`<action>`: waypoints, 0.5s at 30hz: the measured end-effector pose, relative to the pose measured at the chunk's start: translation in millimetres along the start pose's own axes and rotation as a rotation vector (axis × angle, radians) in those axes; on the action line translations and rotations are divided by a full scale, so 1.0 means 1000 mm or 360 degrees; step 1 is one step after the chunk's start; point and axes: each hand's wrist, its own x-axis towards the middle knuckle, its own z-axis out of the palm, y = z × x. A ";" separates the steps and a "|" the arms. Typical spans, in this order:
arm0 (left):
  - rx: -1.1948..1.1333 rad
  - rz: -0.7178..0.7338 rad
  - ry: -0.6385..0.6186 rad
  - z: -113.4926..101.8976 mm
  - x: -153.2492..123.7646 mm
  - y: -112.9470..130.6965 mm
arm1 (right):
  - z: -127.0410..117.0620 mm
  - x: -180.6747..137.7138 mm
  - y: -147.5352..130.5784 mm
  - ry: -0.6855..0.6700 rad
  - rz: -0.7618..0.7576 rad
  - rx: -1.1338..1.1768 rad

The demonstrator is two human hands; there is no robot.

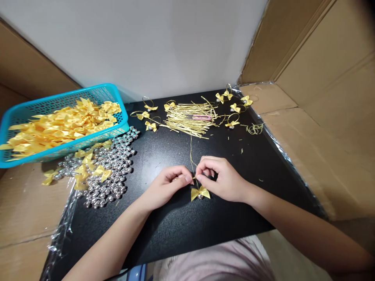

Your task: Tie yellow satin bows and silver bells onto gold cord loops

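Between my hands a thin gold cord (191,150) runs up over the black board. My left hand (170,182) pinches the cord with thumb and forefinger. From the other side my right hand (219,177) closes its fingertips on the same cord, almost touching the left. Just below the fingertips lies a yellow ribbon bow (196,192) with a small silver bell (200,196) at its middle. The exact shape of the cord between the fingers is partly hidden.
A blue basket (124,117) full of yellow bows stands left, beside a heap of silver bells (117,168) with loose bows. Gold cord pieces (184,121) and pink-handled snips (202,117) lie at the back, among several belled bows (233,124). Cord scraps (254,128) lie right.
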 end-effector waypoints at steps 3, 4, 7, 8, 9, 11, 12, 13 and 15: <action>0.0046 0.0003 0.0021 -0.001 0.000 0.000 | -0.001 0.000 -0.001 -0.0032 0.0055 0.0036; 0.0057 0.0002 0.0028 -0.002 0.000 0.000 | -0.002 0.000 -0.001 -0.0035 0.0074 0.0042; 0.0069 -0.0002 0.0051 -0.004 0.000 -0.002 | -0.004 0.001 -0.002 -0.0011 0.0089 0.0041; 0.0067 0.0000 0.0058 -0.004 0.000 -0.002 | -0.005 0.001 -0.001 0.0011 0.0082 0.0036; 0.0064 0.0003 0.0060 -0.004 -0.001 -0.003 | -0.005 0.001 -0.001 0.0036 0.0072 0.0032; 0.0050 0.0011 0.0060 -0.004 -0.001 -0.003 | -0.006 0.002 0.000 0.0075 0.0047 0.0030; 0.0043 0.0016 0.0060 -0.004 -0.001 -0.003 | -0.006 0.001 0.000 0.0083 0.0032 0.0025; 0.0037 0.0020 0.0059 -0.003 -0.001 -0.003 | -0.006 0.001 0.001 0.0078 0.0013 0.0017; 0.0031 0.0022 0.0054 -0.003 -0.001 -0.003 | -0.004 0.000 0.002 0.0047 -0.0035 -0.0026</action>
